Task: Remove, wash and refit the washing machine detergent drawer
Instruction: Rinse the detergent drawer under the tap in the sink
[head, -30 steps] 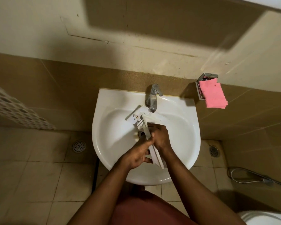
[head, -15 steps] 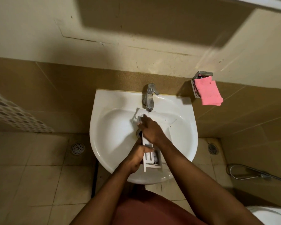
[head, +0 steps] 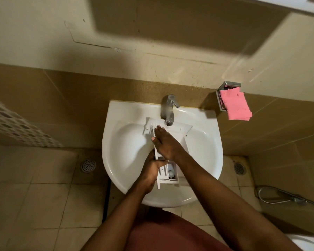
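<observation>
The right grip (head: 166,144) had slid up the drawer (head: 170,175) toward the tap (head: 168,109), fingers flat on it, while the left grip (head: 151,173) clasped its near end in the sink (head: 127,151): removed, seemingly mid-wash, refitting left.

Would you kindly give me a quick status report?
Left hand grips drawer in sink. Right hand flat on it, near tap. Nothing in the way.
</observation>
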